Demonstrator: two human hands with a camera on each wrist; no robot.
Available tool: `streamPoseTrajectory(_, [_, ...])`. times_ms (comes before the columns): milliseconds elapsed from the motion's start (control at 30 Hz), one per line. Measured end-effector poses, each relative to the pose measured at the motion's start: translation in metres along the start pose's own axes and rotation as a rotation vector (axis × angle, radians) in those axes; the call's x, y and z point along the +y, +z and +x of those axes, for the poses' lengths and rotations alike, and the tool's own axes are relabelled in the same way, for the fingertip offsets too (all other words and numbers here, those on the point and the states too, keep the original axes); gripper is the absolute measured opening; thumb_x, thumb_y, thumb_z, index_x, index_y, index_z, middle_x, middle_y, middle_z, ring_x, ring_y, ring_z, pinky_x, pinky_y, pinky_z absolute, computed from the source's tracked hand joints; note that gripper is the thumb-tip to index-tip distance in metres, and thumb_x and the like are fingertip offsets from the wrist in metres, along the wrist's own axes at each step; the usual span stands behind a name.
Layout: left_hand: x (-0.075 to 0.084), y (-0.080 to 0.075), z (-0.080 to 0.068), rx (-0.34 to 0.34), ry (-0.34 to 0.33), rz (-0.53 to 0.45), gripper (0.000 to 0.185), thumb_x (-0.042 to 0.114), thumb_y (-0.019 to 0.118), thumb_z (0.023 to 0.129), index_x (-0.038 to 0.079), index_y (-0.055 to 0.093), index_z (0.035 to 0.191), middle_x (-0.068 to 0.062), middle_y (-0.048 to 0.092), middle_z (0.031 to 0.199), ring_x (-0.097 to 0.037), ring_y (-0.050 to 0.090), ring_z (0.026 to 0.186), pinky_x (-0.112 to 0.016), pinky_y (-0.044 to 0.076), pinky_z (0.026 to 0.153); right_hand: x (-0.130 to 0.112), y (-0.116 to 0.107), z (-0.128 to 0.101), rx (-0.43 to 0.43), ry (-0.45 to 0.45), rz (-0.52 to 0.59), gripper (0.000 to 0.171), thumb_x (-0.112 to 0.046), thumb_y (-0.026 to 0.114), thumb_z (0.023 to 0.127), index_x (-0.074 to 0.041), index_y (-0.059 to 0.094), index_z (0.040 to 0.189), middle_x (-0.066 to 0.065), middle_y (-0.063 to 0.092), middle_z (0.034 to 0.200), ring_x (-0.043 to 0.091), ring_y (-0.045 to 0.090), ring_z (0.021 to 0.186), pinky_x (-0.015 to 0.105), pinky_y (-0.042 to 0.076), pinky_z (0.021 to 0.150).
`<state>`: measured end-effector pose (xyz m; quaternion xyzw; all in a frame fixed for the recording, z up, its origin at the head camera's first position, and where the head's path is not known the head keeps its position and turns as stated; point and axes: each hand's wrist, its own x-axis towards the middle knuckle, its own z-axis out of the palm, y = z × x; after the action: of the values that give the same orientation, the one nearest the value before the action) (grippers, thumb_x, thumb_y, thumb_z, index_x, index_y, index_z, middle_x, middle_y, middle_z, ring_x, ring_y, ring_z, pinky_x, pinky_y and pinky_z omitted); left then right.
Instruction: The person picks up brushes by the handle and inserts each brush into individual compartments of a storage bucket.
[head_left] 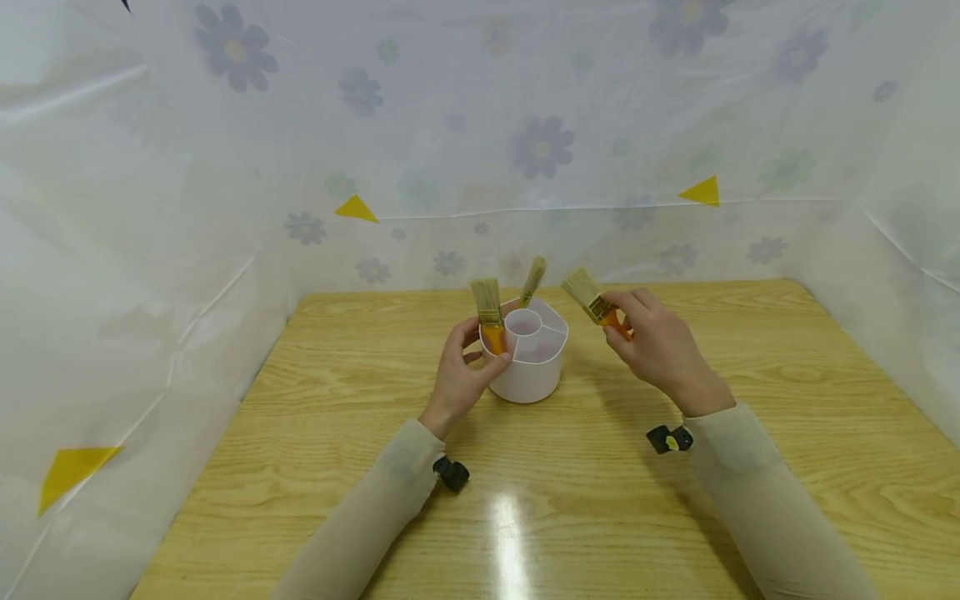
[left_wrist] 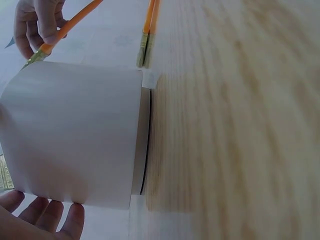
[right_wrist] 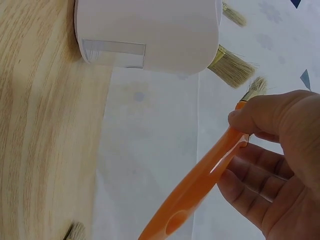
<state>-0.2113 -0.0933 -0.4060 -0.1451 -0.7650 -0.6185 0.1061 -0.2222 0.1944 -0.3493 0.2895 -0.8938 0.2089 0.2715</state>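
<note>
A white divided holder [head_left: 525, 367] stands mid-table. My left hand [head_left: 483, 348] pinches the orange handle of a brush [head_left: 487, 307] at the holder's left rim, bristles up. A second brush [head_left: 533, 281] leans in a back compartment. Just right of the holder, my right hand [head_left: 621, 321] grips a third orange-handled brush [head_left: 591, 298] in the air, bristles pointing up-left. The right wrist view shows that orange handle [right_wrist: 200, 185] across my fingers [right_wrist: 250, 195], below the holder [right_wrist: 150, 35]. In the left wrist view the holder's wall [left_wrist: 75, 135] fills the frame, with my fingertips [left_wrist: 47, 217] beside it.
The wooden table [head_left: 570, 500] is walled on three sides by flower-printed plastic sheeting [head_left: 525, 150] with yellow triangle marks. Another orange-handled brush [left_wrist: 148, 35] shows low by the table surface in the left wrist view. Small black cameras [head_left: 670, 438] sit on both wrists.
</note>
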Motion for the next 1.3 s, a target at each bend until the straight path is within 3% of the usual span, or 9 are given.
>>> streamPoseTrajectory(500, [0.001, 0.000, -0.001, 0.011, 0.014, -0.029, 0.063, 0.025, 0.076, 0.082, 0.009, 0.042, 0.133, -0.006, 0.046, 0.131, -0.021, 0.045, 0.121, -0.044, 0.043, 0.097, -0.005, 0.001, 0.002, 0.063, -0.053, 0.028, 0.045, 0.000, 0.071, 0.081, -0.004, 0.056, 0.123, 0.015, 0.057, 0.104, 0.025, 0.060, 0.073, 0.037, 0.052, 0.055])
streamPoseTrajectory(767, [0.002, -0.001, 0.000, -0.004, 0.006, -0.039, 0.063, 0.020, 0.075, 0.084, 0.003, 0.041, 0.134, -0.013, 0.044, 0.133, -0.028, 0.043, 0.124, -0.048, 0.041, 0.099, -0.008, 0.001, 0.004, 0.091, -0.084, 0.032, 0.045, 0.001, 0.072, 0.080, -0.003, 0.057, 0.122, 0.015, 0.057, 0.102, 0.022, 0.058, 0.074, 0.036, 0.052, 0.056])
streamPoseTrajectory(1033, [0.034, -0.006, -0.007, -0.043, -0.007, -0.062, 0.059, 0.007, 0.068, 0.085, -0.010, 0.037, 0.133, -0.025, 0.041, 0.134, -0.039, 0.040, 0.126, -0.056, 0.038, 0.099, -0.010, 0.002, 0.005, 0.113, -0.100, 0.029, 0.045, 0.001, 0.072, 0.079, -0.002, 0.058, 0.122, 0.016, 0.058, 0.103, 0.023, 0.059, 0.074, 0.037, 0.052, 0.055])
streamPoseTrajectory(1300, [0.036, -0.006, -0.006, -0.033, -0.011, -0.079, 0.057, 0.004, 0.067, 0.086, -0.011, 0.037, 0.132, -0.027, 0.042, 0.133, -0.040, 0.040, 0.125, -0.057, 0.037, 0.099, -0.013, 0.003, 0.006, 0.140, -0.114, 0.040, 0.045, 0.002, 0.073, 0.078, -0.001, 0.058, 0.120, 0.016, 0.058, 0.103, 0.026, 0.060, 0.073, 0.038, 0.053, 0.055])
